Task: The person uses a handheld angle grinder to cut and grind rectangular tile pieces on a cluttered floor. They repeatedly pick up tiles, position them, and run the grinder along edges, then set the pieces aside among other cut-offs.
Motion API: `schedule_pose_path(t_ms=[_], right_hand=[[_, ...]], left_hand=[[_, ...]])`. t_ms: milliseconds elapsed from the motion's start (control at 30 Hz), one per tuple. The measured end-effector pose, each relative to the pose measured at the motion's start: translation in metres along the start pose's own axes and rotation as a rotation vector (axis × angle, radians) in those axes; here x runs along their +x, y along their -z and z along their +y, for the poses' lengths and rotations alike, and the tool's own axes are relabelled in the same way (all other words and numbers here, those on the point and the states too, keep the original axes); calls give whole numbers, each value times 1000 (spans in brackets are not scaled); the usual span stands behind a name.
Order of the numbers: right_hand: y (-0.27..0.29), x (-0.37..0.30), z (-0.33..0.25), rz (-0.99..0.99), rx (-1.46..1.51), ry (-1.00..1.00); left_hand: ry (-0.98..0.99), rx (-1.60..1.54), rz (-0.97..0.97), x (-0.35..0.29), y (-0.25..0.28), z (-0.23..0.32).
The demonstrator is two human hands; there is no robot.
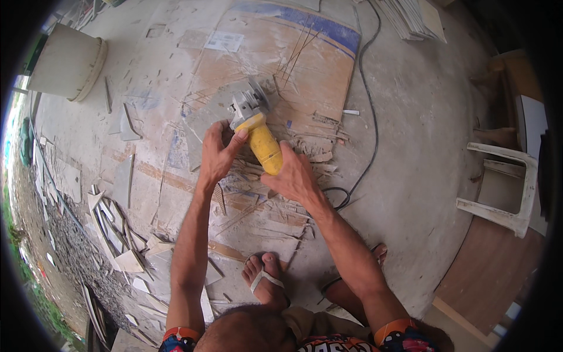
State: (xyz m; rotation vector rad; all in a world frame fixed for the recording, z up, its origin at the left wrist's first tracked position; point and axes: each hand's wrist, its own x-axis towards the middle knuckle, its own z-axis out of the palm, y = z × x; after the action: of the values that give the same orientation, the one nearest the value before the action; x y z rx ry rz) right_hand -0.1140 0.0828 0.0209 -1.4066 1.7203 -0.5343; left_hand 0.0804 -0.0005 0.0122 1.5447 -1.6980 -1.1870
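Observation:
An angle grinder (265, 144) with a yellow body and a grey metal head is held between my two hands over the floor. My left hand (218, 154) grips it near the head, thumb along the yellow housing. Around the rear of the body my right hand (293, 177) is closed. The grinder's disc and guard (258, 92) point away from me; whether the disc turns cannot be made out. Beneath the tool lies a flat grey tile (200, 124), partly hidden by my left hand and the grinder. It rests on a worn, dusty cardboard sheet (258, 56).
A black cord (368, 88) runs along the right and loops near my right wrist. Broken tile offcuts (117, 234) are heaped at left. A bucket (67, 61) stands far left, a white plastic stool (510, 188) lies right, and stacked tiles (410, 17) sit far right. My sandalled foot (267, 278) is close by.

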Motion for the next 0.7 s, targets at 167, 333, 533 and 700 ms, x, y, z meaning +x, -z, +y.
schedule_pose_path(t_ms=[167,333,533,700], right_hand=[[2,-5,-2,4,14,15],[0,-6,-1,4,11,3],[0,-14,1,18,-14,24],[2,-14,0,7,52,-62]], left_hand=[[-17,13,-41,0,4,8],[-14,49,-28,0,5,2],[-122,141,-21,-4,7,0],[11,-48,-73,-6,4,10]])
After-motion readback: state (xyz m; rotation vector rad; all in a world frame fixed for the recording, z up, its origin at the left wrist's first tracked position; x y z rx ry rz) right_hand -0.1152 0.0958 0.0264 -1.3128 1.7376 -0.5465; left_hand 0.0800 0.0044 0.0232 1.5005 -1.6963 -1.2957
